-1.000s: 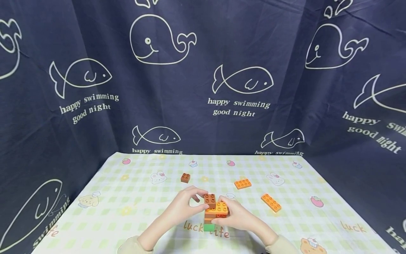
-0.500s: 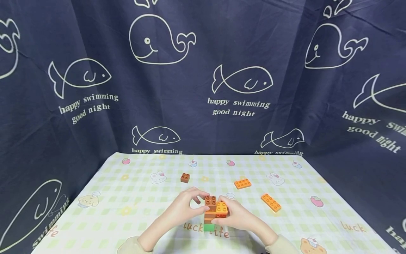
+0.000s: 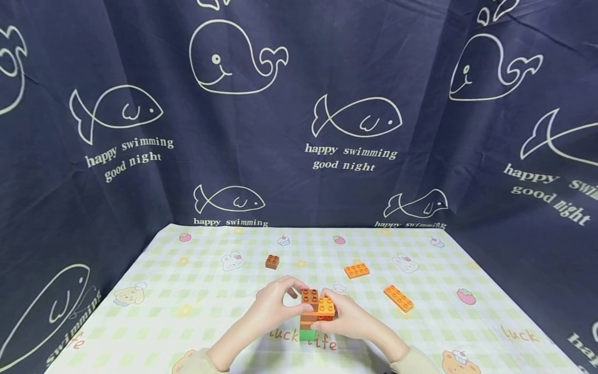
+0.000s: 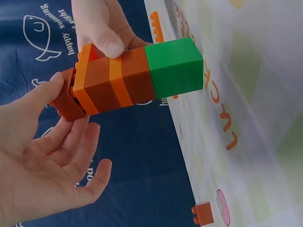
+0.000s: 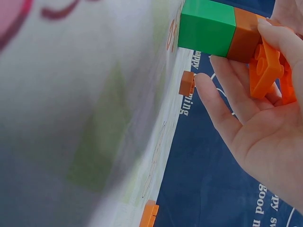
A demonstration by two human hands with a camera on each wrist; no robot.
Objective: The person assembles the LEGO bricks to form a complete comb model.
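Note:
A small tower of toy building bricks stands on the cloth, with a green brick point(image 3: 307, 335) at its base. Above that, brown bricks alternate with orange plates, and the upper orange plate point(image 3: 327, 305) sticks out to the right. My left hand point(image 3: 274, 305) pinches a brown brick point(image 4: 68, 98) between thumb and fingers on top of that plate. It sits slightly tilted in the left wrist view, with plate studs showing in the gap. The tower's middle is gripped by my right hand point(image 3: 349, 315); its thumb lies on the near side.
Farther back on the checked tablecloth point(image 3: 210, 291) lies a loose brown brick point(image 3: 272, 261). Two loose orange plates, one behind point(image 3: 357, 270) and one to the right point(image 3: 399, 298), rest studs up. A dark blue curtain point(image 3: 289, 171) hangs behind the table.
The brown brick in my left hand has come down a little and slightly right onto the upper orange plate. My right hand keeps its grip on the tower. The loose pieces have stayed put.

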